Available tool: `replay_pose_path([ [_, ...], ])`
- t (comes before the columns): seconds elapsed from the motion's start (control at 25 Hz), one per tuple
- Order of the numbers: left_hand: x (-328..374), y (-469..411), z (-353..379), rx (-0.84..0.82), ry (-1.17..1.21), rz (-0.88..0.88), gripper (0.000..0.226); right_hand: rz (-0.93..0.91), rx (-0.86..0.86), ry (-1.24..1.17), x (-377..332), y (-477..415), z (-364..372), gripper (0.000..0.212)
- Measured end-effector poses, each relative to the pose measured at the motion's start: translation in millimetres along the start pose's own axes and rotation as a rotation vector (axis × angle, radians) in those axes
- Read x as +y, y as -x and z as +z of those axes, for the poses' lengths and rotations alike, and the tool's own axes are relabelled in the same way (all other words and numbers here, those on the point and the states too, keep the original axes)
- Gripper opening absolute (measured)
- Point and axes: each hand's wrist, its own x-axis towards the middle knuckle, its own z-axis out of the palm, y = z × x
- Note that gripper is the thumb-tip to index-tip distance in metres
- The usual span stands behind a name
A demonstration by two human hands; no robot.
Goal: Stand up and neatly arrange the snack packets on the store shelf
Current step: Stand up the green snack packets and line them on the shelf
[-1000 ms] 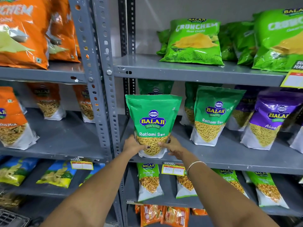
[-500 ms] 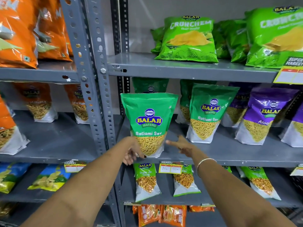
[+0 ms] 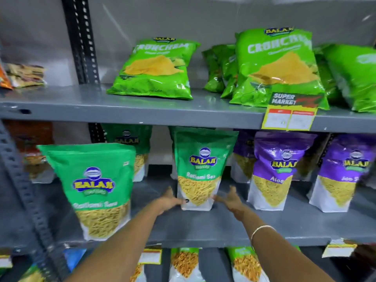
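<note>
Two bare forearms reach over the front edge of a grey steel middle shelf [image 3: 203,226], a thin bangle [image 3: 259,231] on the right wrist. The left hand [image 3: 168,200] and right hand [image 3: 230,198], fingers spread and loose, flank the base of an upright green Ratlami Sev pouch [image 3: 201,169] mid-shelf; whether either truly grips it cannot be told. Another Ratlami Sev pouch [image 3: 95,190] stands at the front left edge, purple Aloo Sev pouches [image 3: 278,169] to the right, green Crunchem bags [image 3: 156,68] on the shelf above.
</note>
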Motion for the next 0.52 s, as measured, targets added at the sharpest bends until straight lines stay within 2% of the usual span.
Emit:
replay_pose_path([
  [0.04, 3, -9, 10, 0.076, 0.076, 0.030, 0.094, -0.008, -0.041, -0.009, 2, -9, -4, 0.148],
  [0.08, 5, -19, 19, 0.126, 0.144, 0.040, 0.089, -0.015, -0.105, -0.019, 1, -16, -8, 0.132],
  [0.16, 6, -30, 29, 0.192, 0.204, 0.044, 0.064, -0.035, -0.229, -0.040, -3, -25, -10, 0.089],
  [0.24, 5, -31, 34, 0.235, 0.201, 0.042, 0.052, -0.108, -0.371, -0.074, -5, -23, -9, 0.048],
  [0.32, 4, -28, 34, 0.274, 0.179, 0.012, 0.056, -0.147, -0.365, -0.114, -6, -20, -8, 0.039],
  [0.44, 0, -16, 34, 0.258, 0.086, -0.011, 0.067, -0.146, -0.266, -0.106, 0, -9, -6, 0.053],
  [0.52, -6, -6, 35, 0.227, 0.035, -0.010, 0.070, -0.149, -0.262, -0.110, 2, 8, -8, 0.044],
])
